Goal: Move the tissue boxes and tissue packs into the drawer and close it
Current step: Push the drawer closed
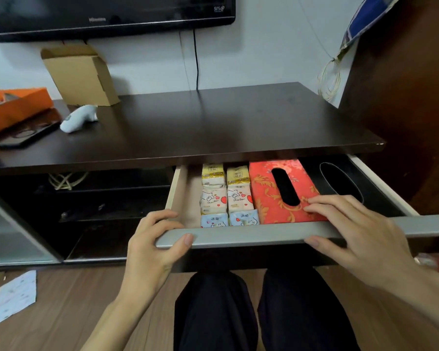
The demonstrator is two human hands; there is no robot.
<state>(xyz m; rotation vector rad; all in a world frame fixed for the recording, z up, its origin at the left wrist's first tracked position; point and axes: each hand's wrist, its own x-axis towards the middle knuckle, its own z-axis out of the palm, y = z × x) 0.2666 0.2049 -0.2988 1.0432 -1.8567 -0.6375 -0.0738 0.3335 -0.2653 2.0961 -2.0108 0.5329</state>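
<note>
Dark brown wood makes up the counter (213, 122), the largest surface before me, set beneath a black television (107, 13) on the wall. Under the counter's front edge the drawer (264, 234) stands pulled out, its grey front rail running across my view.

Inside the drawer, at the far right, lies a black tissue box (340, 181) with an oval opening on top. Just beside it on the left lies a red tissue box (271, 193) with a gold floral pattern and a dark oval slot. Left of that, the tissue packs (226, 196) sit in two rows touching each other: yellow ones at the back, white ones with red hearts in the middle, blue ones nearest the rail. A bare strip of drawer floor remains between the packs and the left wall.

My right hand (360, 229) is spread flat over the rail; its fingertips rest on the near corner of the red tissue box and the thumb presses the rail's front face. My left hand (155, 239) grips the rail's left end, fingers curled over into the drawer and thumb on the front face.

On the counter's left part stand a tan cardboard box (81, 74), open at the top, an orange box (13, 107), and a small pale blue figure (79, 117). A sheet of paper (15, 297) lies on the wooden floor (74, 300) at lower left.
</note>
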